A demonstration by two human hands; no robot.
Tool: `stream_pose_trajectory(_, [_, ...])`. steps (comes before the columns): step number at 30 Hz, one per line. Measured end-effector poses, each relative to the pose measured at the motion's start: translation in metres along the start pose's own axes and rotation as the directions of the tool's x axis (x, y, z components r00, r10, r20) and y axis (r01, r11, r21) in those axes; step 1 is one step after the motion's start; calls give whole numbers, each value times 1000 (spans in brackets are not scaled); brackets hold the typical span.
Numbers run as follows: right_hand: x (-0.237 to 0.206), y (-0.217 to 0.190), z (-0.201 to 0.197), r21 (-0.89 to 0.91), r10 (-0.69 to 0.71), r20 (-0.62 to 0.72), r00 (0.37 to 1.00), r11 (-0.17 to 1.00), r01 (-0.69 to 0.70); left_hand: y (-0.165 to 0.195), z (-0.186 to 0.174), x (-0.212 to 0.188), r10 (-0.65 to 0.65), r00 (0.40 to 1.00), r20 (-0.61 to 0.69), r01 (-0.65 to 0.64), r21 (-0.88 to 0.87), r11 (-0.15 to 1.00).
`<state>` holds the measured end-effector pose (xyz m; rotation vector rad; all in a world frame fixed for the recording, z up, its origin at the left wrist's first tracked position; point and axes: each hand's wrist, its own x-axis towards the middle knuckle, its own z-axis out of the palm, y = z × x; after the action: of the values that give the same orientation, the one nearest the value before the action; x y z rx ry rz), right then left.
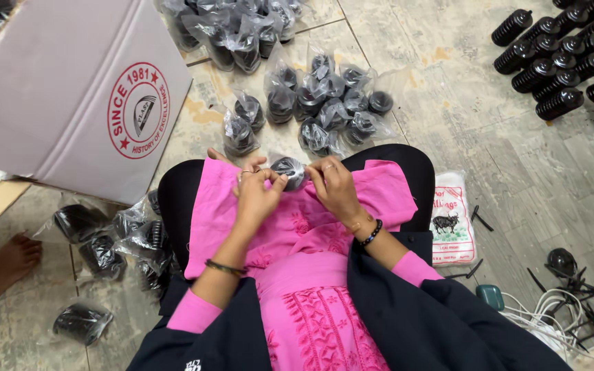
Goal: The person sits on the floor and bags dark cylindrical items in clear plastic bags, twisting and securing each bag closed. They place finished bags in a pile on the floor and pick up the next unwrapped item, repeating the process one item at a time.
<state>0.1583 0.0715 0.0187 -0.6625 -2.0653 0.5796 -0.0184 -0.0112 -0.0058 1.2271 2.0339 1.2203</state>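
Plastic film wraps a small black part, held over the pink lap between both hands, close to the body where fingers can work it. Left hand pinches the bag's left edge; right hand grips its right side. Bagged parts pile on the floor just beyond the knees, within reach. Cardboard box far left; unbagged black stacks far right.

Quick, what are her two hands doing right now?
Left hand: fingers pinched on the small black part in a clear bag.
Right hand: fingers also closed on the same bagged part, from the other side.
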Motion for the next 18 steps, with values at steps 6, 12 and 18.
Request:
stream_pose_trajectory(6, [-8,-21,-2,-2,-217,144,965,976,220,-38,26,26,-15,965,262,165,-563,810])
stream_pose_trajectory(12, [-3,-5,-18,180,54,178,983,980,-87,-16,12,19,265,869,418,1,-536,844])
stream_pose_trajectory(18, [-19,2,-13,523,299,402,866,701,-485,22,-5,-5,474,864,169,-448,-170,878])
